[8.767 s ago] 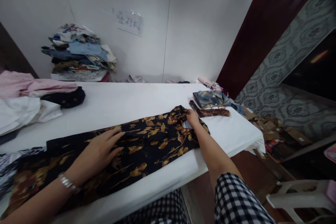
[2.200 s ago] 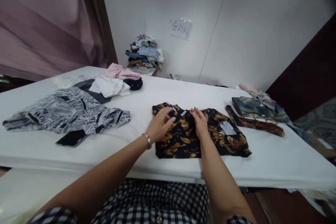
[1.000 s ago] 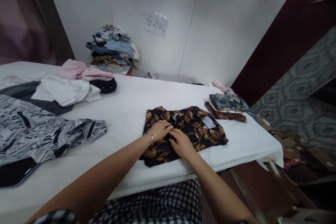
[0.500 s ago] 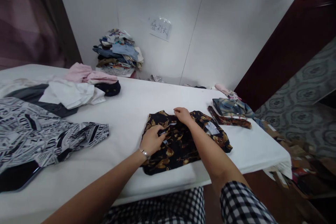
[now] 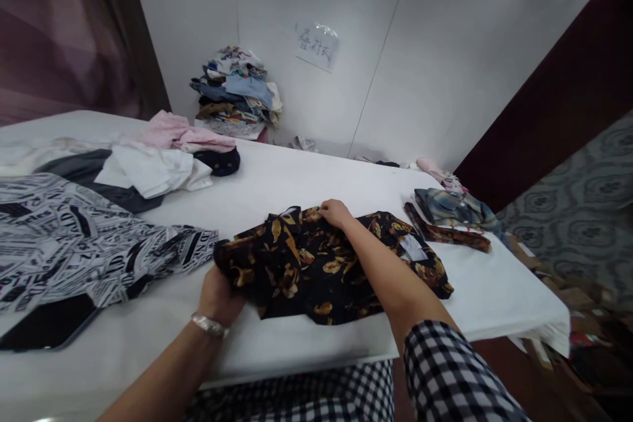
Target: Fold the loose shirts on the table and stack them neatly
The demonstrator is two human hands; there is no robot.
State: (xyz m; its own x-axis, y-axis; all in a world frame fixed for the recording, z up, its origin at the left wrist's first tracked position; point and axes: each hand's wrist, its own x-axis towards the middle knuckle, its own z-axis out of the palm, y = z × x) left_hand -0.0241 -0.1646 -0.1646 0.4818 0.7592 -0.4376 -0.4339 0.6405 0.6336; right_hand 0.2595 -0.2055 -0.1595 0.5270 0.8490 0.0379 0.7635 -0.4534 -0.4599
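A black shirt with a brown and gold floral print [image 5: 331, 267] lies in front of me, spread sideways on the white-covered table [image 5: 306, 178]. My left hand [image 5: 220, 293] grips its left end, a sleeve or side edge, and lifts it a little off the cloth; the fingertips are partly hidden under the fabric. At the shirt's far edge, near the collar, my right hand [image 5: 336, 213] is closed with fingers pinching the fabric. A pale label or patch [image 5: 413, 247] shows on the right part of the shirt.
A black-and-white lettered garment [image 5: 99, 244] lies left, beside a flat black object [image 5: 52, 323]. Behind are white [image 5: 153, 168] and pink [image 5: 185, 132] garments. Folded shirts [image 5: 455, 208] sit at the right; a tall clothes pile [image 5: 237, 92] stands by the wall under a paper sign [image 5: 317, 46].
My left hand has moved left and toward me, drawing the shirt's left part outward and open. My right hand stays at the far edge, now pinching fabric. The view has shifted slightly.
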